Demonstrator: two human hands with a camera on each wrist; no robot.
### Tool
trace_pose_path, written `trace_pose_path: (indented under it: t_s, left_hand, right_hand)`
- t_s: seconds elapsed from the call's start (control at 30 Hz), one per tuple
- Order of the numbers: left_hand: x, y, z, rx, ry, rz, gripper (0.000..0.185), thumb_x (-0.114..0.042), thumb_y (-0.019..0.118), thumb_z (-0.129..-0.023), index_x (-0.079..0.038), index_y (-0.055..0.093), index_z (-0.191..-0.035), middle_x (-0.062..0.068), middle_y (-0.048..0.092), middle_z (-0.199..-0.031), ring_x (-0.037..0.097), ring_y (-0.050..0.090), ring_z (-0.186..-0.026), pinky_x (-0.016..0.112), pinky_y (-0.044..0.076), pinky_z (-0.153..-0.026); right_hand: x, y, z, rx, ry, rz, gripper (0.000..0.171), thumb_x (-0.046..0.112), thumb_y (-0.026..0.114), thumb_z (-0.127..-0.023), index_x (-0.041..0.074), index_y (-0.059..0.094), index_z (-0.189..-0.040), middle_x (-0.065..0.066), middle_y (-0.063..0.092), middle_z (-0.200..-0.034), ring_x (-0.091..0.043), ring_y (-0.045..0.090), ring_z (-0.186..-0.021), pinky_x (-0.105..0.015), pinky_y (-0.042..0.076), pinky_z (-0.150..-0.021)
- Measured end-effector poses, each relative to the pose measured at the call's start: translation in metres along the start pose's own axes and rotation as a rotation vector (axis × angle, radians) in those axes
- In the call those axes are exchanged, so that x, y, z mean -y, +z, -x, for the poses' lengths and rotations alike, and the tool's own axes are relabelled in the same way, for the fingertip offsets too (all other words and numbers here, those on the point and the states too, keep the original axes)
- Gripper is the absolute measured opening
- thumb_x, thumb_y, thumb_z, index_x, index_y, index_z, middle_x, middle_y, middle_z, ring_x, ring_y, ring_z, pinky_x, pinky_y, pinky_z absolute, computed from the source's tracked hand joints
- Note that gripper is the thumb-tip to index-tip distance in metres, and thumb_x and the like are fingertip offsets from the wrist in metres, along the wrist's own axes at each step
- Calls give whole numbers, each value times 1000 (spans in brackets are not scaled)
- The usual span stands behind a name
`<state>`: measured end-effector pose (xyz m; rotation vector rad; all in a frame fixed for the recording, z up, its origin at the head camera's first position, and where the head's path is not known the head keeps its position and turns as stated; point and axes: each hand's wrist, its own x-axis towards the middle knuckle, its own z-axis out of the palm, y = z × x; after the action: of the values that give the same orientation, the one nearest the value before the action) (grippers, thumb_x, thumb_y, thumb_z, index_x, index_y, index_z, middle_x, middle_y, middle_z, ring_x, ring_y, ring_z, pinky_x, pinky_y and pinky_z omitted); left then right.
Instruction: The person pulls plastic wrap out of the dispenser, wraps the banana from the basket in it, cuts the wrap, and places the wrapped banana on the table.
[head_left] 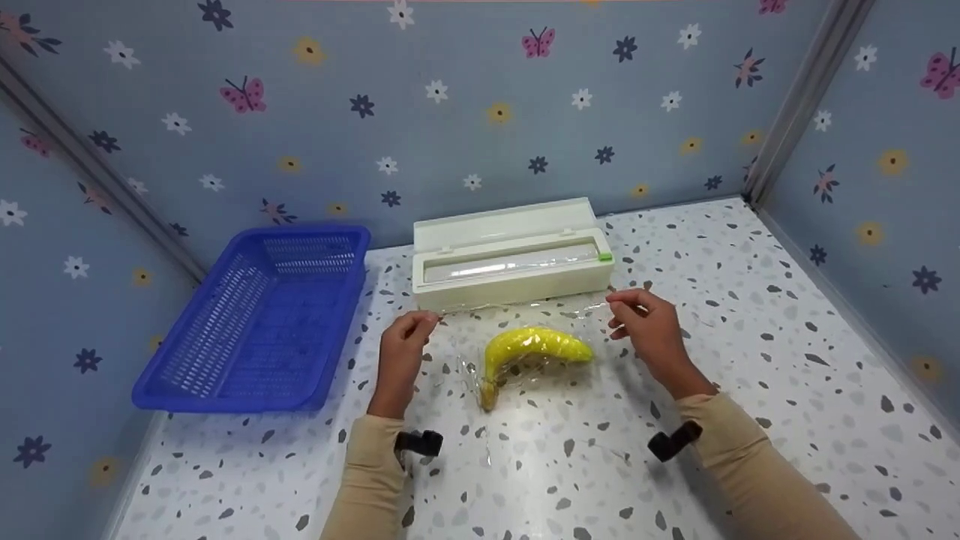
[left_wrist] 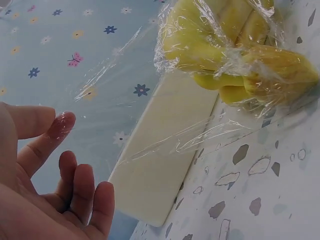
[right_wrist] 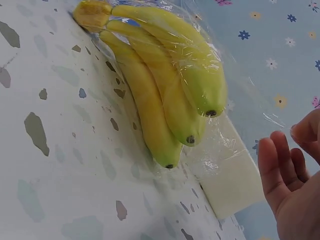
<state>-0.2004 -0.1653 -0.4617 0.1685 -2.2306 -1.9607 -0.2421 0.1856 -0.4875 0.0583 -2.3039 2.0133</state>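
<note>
A bunch of yellow bananas lies on the speckled table between the two hands, with clear plastic wrap over it. The left hand pinches one far corner of the wrap between thumb and index finger, its other fingers loosely bent. At the opposite corner, the right hand pinches the film the same way; its fingertips are partly cut off in the right wrist view. The film's edge stretches between both hands, just in front of the white wrap dispenser. In the right wrist view, the film clings closely to the bananas.
The dispenser's lid stands raised, showing a roll of film inside and a small green piece at its right end. A blue plastic basket sits at the left. Flower-patterned walls enclose the table's back and sides.
</note>
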Motion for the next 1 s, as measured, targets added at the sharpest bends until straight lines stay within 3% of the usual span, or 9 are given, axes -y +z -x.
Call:
trace_pose_path:
  t_s: [0.07, 0.17, 0.4, 0.57, 0.7, 0.83, 1.0]
  left_hand:
    - [1, -1, 0, -12, -4, -2, 22, -17, 62, -101, 2, 72, -106, 5, 62, -95, 23, 53, -89, 34, 46, -76]
    - [18, -3, -7, -20, -20, 21, 21, -19, 63, -101, -1, 74, -105, 3, 66, -99, 20, 56, -85, 37, 49, -77]
    - [32, -3, -9, 4, -39, 102, 27, -23, 62, -101, 1, 72, -108, 5, 54, -73, 19, 51, -64, 34, 52, -67]
    - [34, -2, -8, 12, -64, 213, 28, -20, 59, -103, 6, 67, -109, 7, 57, -71, 16, 56, -63, 30, 54, -61]
    - [36, -2, -6, 5, -94, 244, 27, -21, 56, -104, 3, 66, -106, 9, 63, -72, 17, 63, -63, 32, 57, -62]
    - [36, -1, -2, 15, -112, 236, 26, -23, 52, -106, 0, 64, -106, 12, 69, -78, 21, 68, -69, 38, 59, -66]
    - [38, 0, 2, 38, -123, 253, 29, -27, 50, -107, 0, 61, -106, 17, 72, -87, 26, 72, -77, 43, 59, -71]
  right_hand:
    - [1, -1, 2, 15, 8, 1, 21, 16, 61, -101, 0, 67, -114, -19, 60, -103, -22, 64, -77, -36, 60, -68]
    - [0, -2, 4, 45, 42, -53, 23, 18, 60, -102, 1, 65, -117, -20, 59, -95, -23, 65, -74, -38, 60, -66]
    - [-5, -3, 13, 104, 133, -201, 23, 16, 53, -106, 1, 56, -122, -18, 63, -96, -29, 71, -85, -45, 60, -71]
    - [-6, -1, 21, 186, 114, -317, 25, 15, 52, -106, -5, 48, -120, -22, 67, -105, -35, 71, -94, -52, 57, -78]
    - [-6, 0, 29, 265, 98, -381, 27, 16, 50, -107, -8, 44, -119, -31, 63, -116, -37, 69, -102, -54, 55, -83]
    - [-8, -2, 35, 316, 86, -397, 25, 14, 49, -107, -8, 44, -117, -37, 58, -122, -38, 67, -107, -54, 54, -88]
    - [-10, -3, 40, 328, 66, -375, 25, 16, 51, -106, -9, 47, -112, -31, 62, -119, -39, 66, -110, -52, 53, -91]
